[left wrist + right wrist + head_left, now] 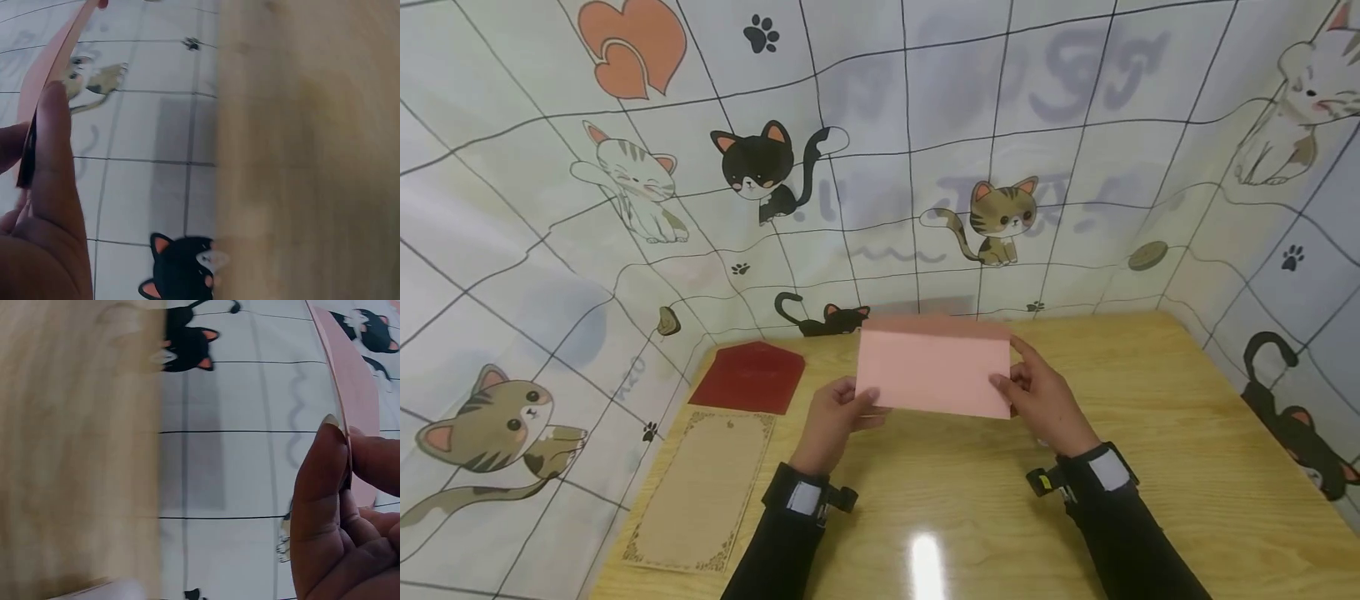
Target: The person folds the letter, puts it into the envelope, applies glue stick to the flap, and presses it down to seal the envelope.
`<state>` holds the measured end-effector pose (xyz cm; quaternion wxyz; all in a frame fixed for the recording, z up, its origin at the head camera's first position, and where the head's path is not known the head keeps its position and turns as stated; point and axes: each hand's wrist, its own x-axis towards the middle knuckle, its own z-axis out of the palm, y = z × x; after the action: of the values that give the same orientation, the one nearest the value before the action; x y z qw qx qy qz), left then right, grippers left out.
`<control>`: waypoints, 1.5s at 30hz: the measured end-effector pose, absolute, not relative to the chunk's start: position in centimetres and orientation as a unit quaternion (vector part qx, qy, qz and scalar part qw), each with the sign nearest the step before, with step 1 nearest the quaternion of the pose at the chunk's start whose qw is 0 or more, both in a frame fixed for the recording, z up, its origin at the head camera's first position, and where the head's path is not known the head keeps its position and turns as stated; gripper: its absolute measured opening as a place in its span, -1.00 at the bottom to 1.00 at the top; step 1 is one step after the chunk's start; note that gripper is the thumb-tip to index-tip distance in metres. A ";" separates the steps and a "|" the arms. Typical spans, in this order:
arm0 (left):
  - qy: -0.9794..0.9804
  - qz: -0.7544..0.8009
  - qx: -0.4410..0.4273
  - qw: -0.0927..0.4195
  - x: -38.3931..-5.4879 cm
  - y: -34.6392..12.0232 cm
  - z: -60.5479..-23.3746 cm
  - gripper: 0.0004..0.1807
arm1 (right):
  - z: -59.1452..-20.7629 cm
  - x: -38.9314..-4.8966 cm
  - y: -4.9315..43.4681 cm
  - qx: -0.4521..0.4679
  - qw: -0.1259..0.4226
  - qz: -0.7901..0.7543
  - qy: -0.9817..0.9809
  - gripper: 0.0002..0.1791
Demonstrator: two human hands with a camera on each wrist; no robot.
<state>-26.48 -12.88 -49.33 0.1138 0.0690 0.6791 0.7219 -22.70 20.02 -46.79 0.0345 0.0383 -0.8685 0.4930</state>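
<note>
A pink envelope (932, 371) is held up off the table, its darker pink flap along the top edge. At its lower left corner, my left hand (835, 417) pinches it between thumb and fingers. My right hand (1047, 396) pinches the right edge, thumb on the near face. In the left wrist view the envelope (44, 81) stands nearly edge-on between the left thumb and fingers. The right wrist view also shows the envelope (356, 387) almost edge-on, gripped by the right hand (340, 512). What lies inside the envelope cannot be seen.
On the wooden table (1150, 467), a dark red envelope (752, 379) lies at the back left. Below it lies a tan sheet with an ornate border (703, 492). A cat-patterned cloth (895, 167) rises around the back and sides. A pale object (103, 590), mostly cut off, shows in the right wrist view.
</note>
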 end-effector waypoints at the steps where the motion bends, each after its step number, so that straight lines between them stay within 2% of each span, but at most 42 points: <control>1: 0.698 0.703 0.063 0.121 -26.5 -13.1 -49.7 -0.64 | -47.2 -22.9 20.1 0.037 0.028 0.484 -0.874 -0.13; 6: 0.817 0.553 0.069 0.148 -26.5 -14.3 -50.9 -0.72 | -49.0 -23.6 20.1 0.025 0.000 0.427 -0.904 -0.14; 12: 0.893 0.404 0.110 0.166 -25.9 -14.9 -52.2 -0.77 | -51.2 -23.2 19.2 0.005 -0.037 0.327 -0.944 -0.26; 18: 0.902 0.375 0.124 0.176 -25.1 -14.6 -52.4 -0.84 | -52.5 -22.7 18.1 0.020 -0.031 0.285 -0.958 -0.37; 34: 0.934 0.309 0.099 0.150 -25.5 -14.0 -52.9 -0.78 | -52.4 -22.8 17.9 0.009 -0.041 0.252 -0.967 -0.54; 41: 0.933 0.306 0.096 0.161 -25.1 -13.8 -52.3 -0.79 | -52.3 -22.8 17.8 0.020 -0.049 0.233 -0.971 -0.56; 45: 0.931 0.308 0.086 0.179 -25.1 -13.7 -52.4 -0.69 | -52.1 -22.7 18.1 0.014 -0.041 0.237 -0.971 -0.61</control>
<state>-25.06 -13.72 -52.40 0.1785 0.0858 0.9305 0.3080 -22.68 18.10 -52.07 -0.0408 0.0135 -0.9705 0.2371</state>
